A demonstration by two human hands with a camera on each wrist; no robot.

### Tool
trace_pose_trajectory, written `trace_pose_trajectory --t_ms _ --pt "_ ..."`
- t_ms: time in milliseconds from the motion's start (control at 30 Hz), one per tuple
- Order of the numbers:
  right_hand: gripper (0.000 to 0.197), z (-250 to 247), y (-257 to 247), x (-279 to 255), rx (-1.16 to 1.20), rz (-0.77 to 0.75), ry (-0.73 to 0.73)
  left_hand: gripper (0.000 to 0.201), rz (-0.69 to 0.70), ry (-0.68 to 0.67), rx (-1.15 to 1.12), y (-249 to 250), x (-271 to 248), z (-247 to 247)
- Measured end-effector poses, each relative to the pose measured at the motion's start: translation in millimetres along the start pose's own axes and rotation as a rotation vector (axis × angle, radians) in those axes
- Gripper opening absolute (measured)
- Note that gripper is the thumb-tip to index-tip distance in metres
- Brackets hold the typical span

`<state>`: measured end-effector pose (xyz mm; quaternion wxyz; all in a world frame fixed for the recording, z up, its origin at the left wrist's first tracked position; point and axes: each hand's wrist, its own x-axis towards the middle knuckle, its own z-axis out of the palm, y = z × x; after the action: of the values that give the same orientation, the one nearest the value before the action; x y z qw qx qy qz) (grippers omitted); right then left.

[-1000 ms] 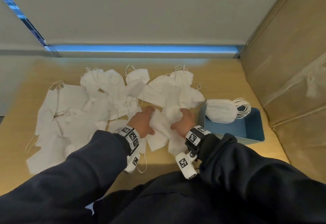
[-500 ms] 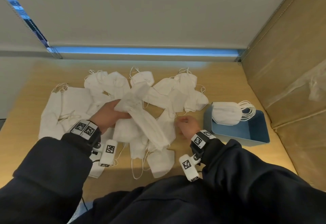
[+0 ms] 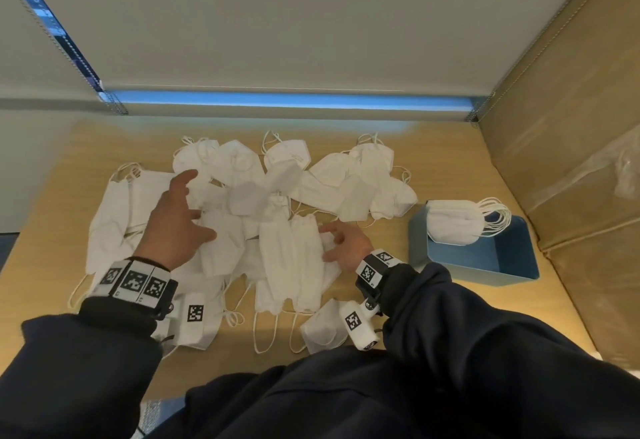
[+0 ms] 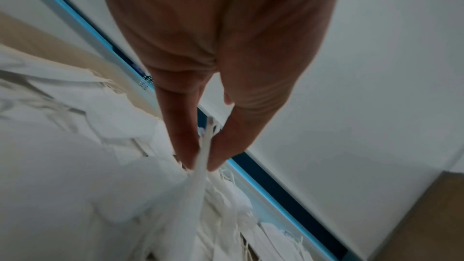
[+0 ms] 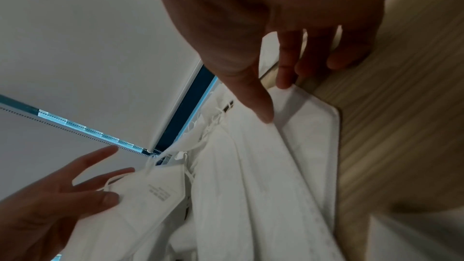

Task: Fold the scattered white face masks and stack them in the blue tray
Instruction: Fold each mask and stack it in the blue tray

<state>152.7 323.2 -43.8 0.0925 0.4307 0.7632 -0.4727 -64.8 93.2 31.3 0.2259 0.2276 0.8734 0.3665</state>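
Note:
Many white face masks (image 3: 346, 182) lie scattered over the wooden table (image 3: 450, 148). My left hand (image 3: 201, 210) hovers over the left of the pile with its fingers spread. In the left wrist view its thumb and a finger (image 4: 200, 164) pinch the edge of a blurred mask (image 3: 256, 193) (image 4: 200, 186) (image 5: 150, 195). My right hand (image 3: 329, 241) (image 5: 274, 102) rests with relaxed fingers on a flat mask (image 5: 308, 122) at the pile's right edge. The blue tray (image 3: 502, 255) stands to the right, with folded masks (image 3: 453, 220) stacked in its far left corner.
A cardboard-coloured panel (image 3: 571, 127) walls off the right side just behind the tray. A pale wall with a blue-lit strip (image 3: 277, 97) closes the back. Bare wood shows between the pile and the tray and along the near edge.
Both hands were together on one mask at the centre. My left hand has since lifted a mask up and away to the left, its fingers now spread. My right hand stayed low beside the pile.

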Motion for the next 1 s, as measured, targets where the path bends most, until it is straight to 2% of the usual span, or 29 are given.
trace_pose_trajectory --t_ms 167,233,267,333,367,400,500,567,633,700,767,800,867,933,1000 --pt "0.098 13 -12 0 -0.369 0.003 -0.023 0.091 -0.102 -0.032 -0.138 -24 -24 8" --pt "0.092 10 -15 -3 -0.465 0.005 -0.006 0.076 -0.139 -0.074 -0.08 -34 -31 18" --pt "0.083 7 -17 -3 -0.497 0.007 0.001 0.069 -0.136 -0.091 -0.033 -38 -34 22" --pt "0.063 0 -19 -4 -0.556 0.013 0.005 0.062 -0.121 -0.127 0.044 -42 -39 31" --pt "0.062 -2 -20 -3 -0.575 0.007 0.007 0.061 -0.12 -0.148 0.066 -42 -42 34" --pt "0.068 -4 -20 -2 -0.573 -0.009 0.009 0.061 -0.114 -0.164 0.085 -41 -44 37" --pt "0.104 -9 -24 -1 -0.507 0.019 0.002 0.065 -0.088 -0.183 0.072 -33 -49 42" --pt "0.112 -13 -28 -2 -0.512 0.047 -0.032 0.069 -0.077 -0.165 -0.004 -24 -51 42" --pt "0.103 -18 -29 -4 -0.55 0.062 -0.075 0.066 -0.047 -0.112 -0.121 -14 -51 41" --pt "0.082 -26 -31 -9 -0.515 0.066 -0.09 0.058 -0.02 -0.077 -0.268 -3 -52 41" --pt "0.043 -38 -33 -16 -0.305 0.06 -0.076 0.05 -0.018 -0.075 -0.375 9 -55 44" --pt "0.037 -45 -34 -19 -0.166 0.053 -0.054 0.053 -0.019 -0.073 -0.409 14 -57 47" --pt "0.041 -61 -37 -28 0.052 0.044 0.014 0.08 -0.042 -0.06 -0.454 16 -57 50" --pt "0.036 -77 -44 -41 0.194 -0.002 0.088 0.106 -0.08 -0.049 -0.462 16 -58 50" --pt "0.028 -90 -48 -54 0.341 -0.032 0.13 0.109 -0.1 -0.042 -0.45 16 -59 50"
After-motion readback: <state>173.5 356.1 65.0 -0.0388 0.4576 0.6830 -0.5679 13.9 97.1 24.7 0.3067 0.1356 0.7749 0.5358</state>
